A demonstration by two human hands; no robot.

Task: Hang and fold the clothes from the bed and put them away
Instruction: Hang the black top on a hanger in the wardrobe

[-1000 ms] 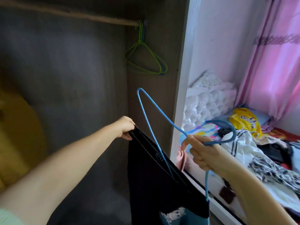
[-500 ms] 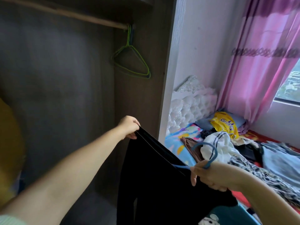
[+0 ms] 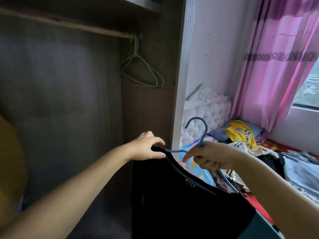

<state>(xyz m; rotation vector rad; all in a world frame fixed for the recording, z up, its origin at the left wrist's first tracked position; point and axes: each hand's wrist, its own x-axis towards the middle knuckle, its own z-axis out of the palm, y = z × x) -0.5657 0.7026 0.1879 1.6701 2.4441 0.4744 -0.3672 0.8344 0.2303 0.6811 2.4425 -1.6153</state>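
- An open wardrobe (image 3: 69, 100) fills the left of the view, with a wooden rail (image 3: 69, 25) across its top; a bed (image 3: 284, 169) heaped with clothes lies to its right, under a pink curtain (image 3: 276, 66).
- The left hand (image 3: 146, 149) is seen just in front of the wardrobe's right side panel, its fingers pinching the shoulder of a black shirt (image 3: 181, 204) over one end of a blue hanger (image 3: 198, 135).
- The right hand (image 3: 210, 159) is closed round the blue hanger's neck, just right of the wardrobe's edge, between the wardrobe and the bed.
- Compared with half a second ago, the hook is now raised upright above the right hand, and the hanger's arm is seated under the shirt's shoulder instead of lying along the collar.
- The shirt hangs below both hands, in front of the wardrobe opening; its other shoulder looks not yet settled on the hanger.
- Two green hangers (image 3: 143, 71) hang at the rail's right end, above the hands.
- The threading step is judged nearly finished; hooking onto the rail is likely next.
- Many garments remain on the bed, so the task is judged to be far from complete.
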